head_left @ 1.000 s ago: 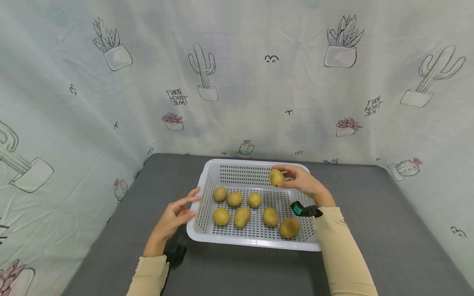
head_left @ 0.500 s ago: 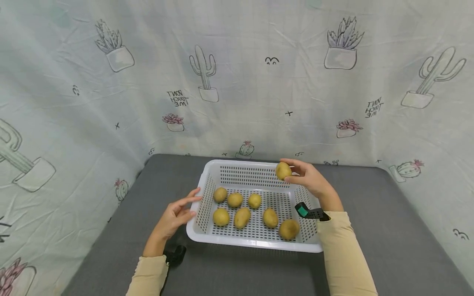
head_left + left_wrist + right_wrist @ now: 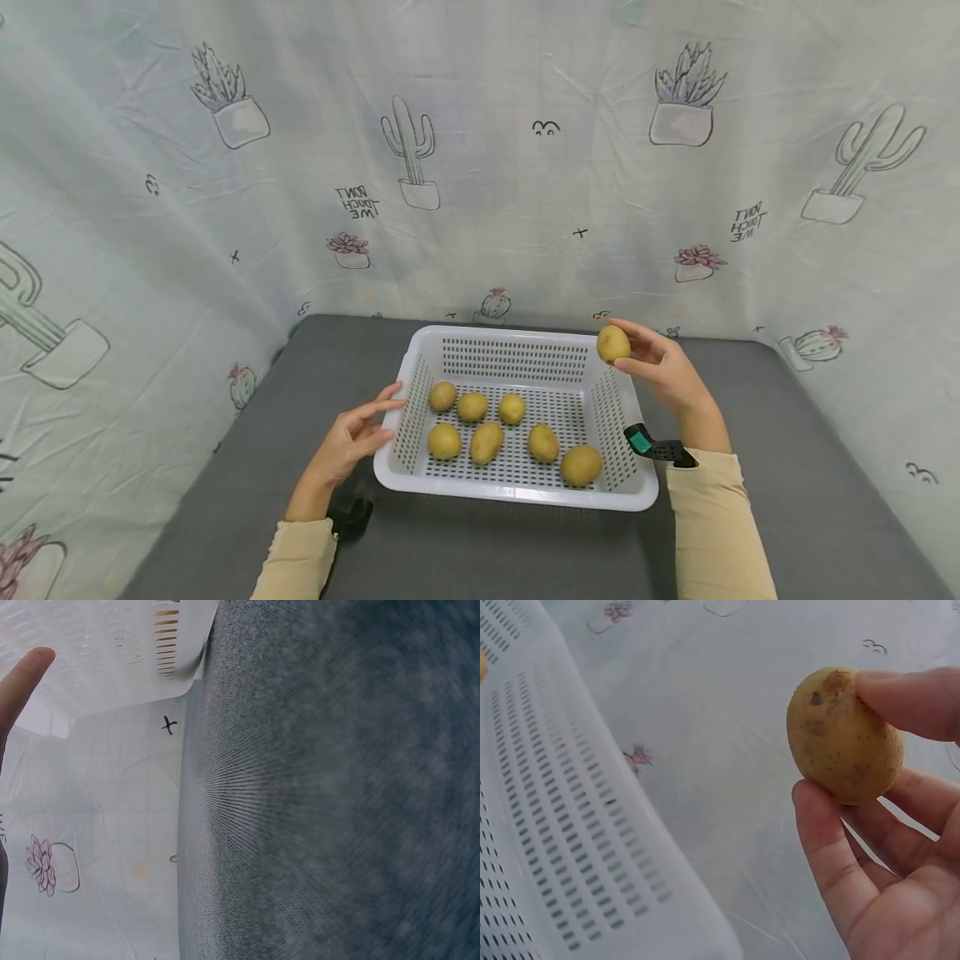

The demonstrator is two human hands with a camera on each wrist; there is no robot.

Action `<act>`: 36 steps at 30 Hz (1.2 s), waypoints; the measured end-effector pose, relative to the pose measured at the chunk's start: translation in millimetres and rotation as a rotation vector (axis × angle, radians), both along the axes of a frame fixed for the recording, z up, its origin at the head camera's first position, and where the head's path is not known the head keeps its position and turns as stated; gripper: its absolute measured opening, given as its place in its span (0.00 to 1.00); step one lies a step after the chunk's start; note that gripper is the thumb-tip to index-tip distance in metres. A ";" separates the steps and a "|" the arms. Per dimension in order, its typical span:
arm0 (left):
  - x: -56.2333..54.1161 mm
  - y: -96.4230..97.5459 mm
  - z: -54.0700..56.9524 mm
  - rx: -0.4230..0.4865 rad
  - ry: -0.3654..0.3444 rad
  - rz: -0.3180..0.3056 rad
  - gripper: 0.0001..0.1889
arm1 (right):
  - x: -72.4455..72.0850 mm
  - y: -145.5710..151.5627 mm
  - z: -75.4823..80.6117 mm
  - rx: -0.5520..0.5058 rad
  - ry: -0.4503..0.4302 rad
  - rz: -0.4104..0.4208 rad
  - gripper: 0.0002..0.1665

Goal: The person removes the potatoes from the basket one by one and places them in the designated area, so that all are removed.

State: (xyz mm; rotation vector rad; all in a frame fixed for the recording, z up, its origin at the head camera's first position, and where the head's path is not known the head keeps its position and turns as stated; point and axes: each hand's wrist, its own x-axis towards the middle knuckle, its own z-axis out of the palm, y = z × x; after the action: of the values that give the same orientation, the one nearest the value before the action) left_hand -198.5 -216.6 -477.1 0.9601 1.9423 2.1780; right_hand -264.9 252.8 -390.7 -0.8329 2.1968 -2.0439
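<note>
My right hand [image 3: 670, 372] pinches a potato [image 3: 613, 343] between thumb and fingers, raised near the back right corner of a white perforated plastic basket [image 3: 517, 493]. Close up in the right wrist view, the held potato [image 3: 844, 739] is yellow-brown with dark spots. At the basket's left side is my left hand [image 3: 347, 440], its fingertips at the rim and its fingers loosely extended. One finger [image 3: 28, 679] shows against the basket wall [image 3: 112, 667] in the left wrist view. Several potatoes lie spread over the basket floor, among them a large one [image 3: 581, 465] at the front right.
The basket stands on a dark grey cloth-covered table [image 3: 465, 550]. Behind and beside the table hangs a pale curtain [image 3: 480, 167] printed with cacti and potted plants. Each wrist wears a black strap, the right one [image 3: 660, 447] with a green patch.
My right hand has carried the potato from over the basket's back right area rightward and slightly up, to the right rim. The left hand and the other potatoes have stayed in place.
</note>
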 end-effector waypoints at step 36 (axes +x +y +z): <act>0.0 -0.1 0.1 0.032 0.018 -0.070 0.22 | 42.8 65.0 -66.1 -0.317 0.049 -0.223 0.33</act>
State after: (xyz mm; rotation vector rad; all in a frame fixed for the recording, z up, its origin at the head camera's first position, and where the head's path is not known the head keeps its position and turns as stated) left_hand -198.5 -216.7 -477.0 1.0391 1.8575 2.1757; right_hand -222.0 317.8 -456.8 -0.6890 2.1051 -2.5519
